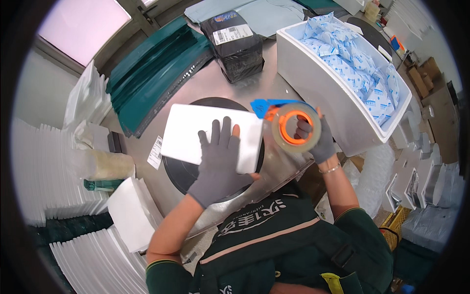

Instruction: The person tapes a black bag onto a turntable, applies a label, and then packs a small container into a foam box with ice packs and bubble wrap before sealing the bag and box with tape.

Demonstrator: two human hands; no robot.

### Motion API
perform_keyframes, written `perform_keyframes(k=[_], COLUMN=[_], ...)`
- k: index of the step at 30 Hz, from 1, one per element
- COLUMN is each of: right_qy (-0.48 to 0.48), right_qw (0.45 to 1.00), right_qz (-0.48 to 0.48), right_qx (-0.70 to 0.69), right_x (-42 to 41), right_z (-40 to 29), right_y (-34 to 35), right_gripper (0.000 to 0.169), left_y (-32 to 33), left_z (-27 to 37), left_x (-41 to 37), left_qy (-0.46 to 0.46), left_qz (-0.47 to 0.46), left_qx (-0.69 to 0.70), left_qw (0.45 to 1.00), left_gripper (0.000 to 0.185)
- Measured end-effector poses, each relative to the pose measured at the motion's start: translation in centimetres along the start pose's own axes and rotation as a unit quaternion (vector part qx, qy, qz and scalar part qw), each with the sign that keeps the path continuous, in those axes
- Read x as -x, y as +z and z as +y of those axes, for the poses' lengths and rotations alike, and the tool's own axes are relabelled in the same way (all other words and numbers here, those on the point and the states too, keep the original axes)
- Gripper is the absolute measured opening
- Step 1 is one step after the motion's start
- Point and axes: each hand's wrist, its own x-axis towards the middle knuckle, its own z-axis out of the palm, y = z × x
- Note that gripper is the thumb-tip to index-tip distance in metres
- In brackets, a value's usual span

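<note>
A white foam box (pixel 183 132) lies on a round black turntable (pixel 180 176), covering much of it. My left hand (pixel 220 161), in a grey glove with some fingertips bare, rests flat on the box's top with its fingers spread. To the right of the box, my right hand (pixel 323 141) grips a blue and orange tape dispenser (pixel 262 107). A wide roll of clear tape (pixel 278 128) is mounted on it, and some of my fingers show through the orange hub. The dispenser's blue front end is close to the box's right corner; whether they touch I cannot tell.
Beyond the turntable stand a black-wrapped parcel (pixel 242 60) and a large foam box (pixel 312 88) full of printed ice packs (pixel 363 77). Green mailing bags (pixel 147 73) lie at the back left. A printed label (pixel 155 152) and stacked foam sheets (pixel 47 169) are left.
</note>
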Motion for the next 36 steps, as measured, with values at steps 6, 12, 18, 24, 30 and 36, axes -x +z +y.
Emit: perform_keyframes(k=[6, 12, 18, 24, 30, 36], right_qy=[-0.029, 0.035, 0.0, 0.067, 0.107, 0.052], right_qw=[0.992, 0.998, 0.993, 0.99, 0.981, 0.998], right_qz=[0.125, 0.012, 0.116, 0.002, -0.082, -0.042], right_qx=[0.001, 0.056, -0.004, -0.125, -0.143, 0.011], right_x=[-3.0, 1.8, -6.2, -13.9, -16.7, -15.1], right_z=[1.7, 0.7, 3.1, 5.3, 9.3, 12.1], right_y=[1.2, -2.7, 2.1, -0.4, 1.6, 3.3], right_gripper=[0.05, 0.046, 0.037, 0.039, 0.043, 0.042], left_y=[1.2, 2.5, 0.0, -6.1, -4.9, -1.7], left_z=[-1.7, -1.3, -4.4, -14.2, -16.3, -12.2], left_x=[-1.8, -5.4, -6.5, 3.6, 6.8, 7.0], left_qy=[-0.039, -0.169, -0.219, 0.013, 0.108, -0.001], left_qz=[-0.009, -0.007, -0.028, -0.183, -0.156, -0.032], left_qx=[-0.107, -0.159, -0.095, 0.025, -0.11, -0.061], left_qw=[0.993, 0.973, 0.971, 0.983, 0.976, 0.998], left_gripper=[0.112, 0.11, 0.098, 0.128, 0.124, 0.117])
